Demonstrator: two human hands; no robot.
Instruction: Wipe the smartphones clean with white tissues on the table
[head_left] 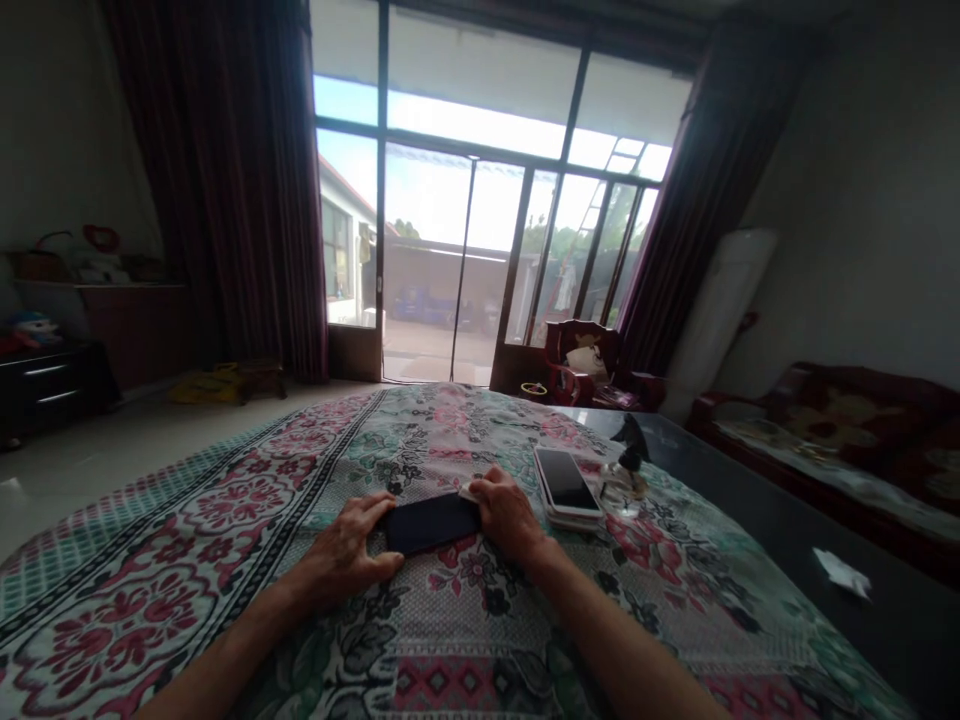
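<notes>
A dark smartphone (433, 522) lies on the patterned tablecloth (450, 660) in front of me, its long side running left to right. My left hand (351, 545) grips its left end, thumb on the near edge and fingers on the far one. Pinched in my right hand (508, 512) is a small white tissue (469, 491), pressed at the phone's far right corner. Just right of that hand sits a white phone (568, 482) with a dark screen, on top of another flat white thing. Beside it stands a clear spray bottle (622, 490) with a black trigger head.
A crumpled white tissue (843, 574) lies on the dark tabletop (795, 530) at the right. Beyond are a wooden armchair (581, 350), a red sofa (825, 400) and glass doors (450, 260). A low dark cabinet (56, 385) stands at the left.
</notes>
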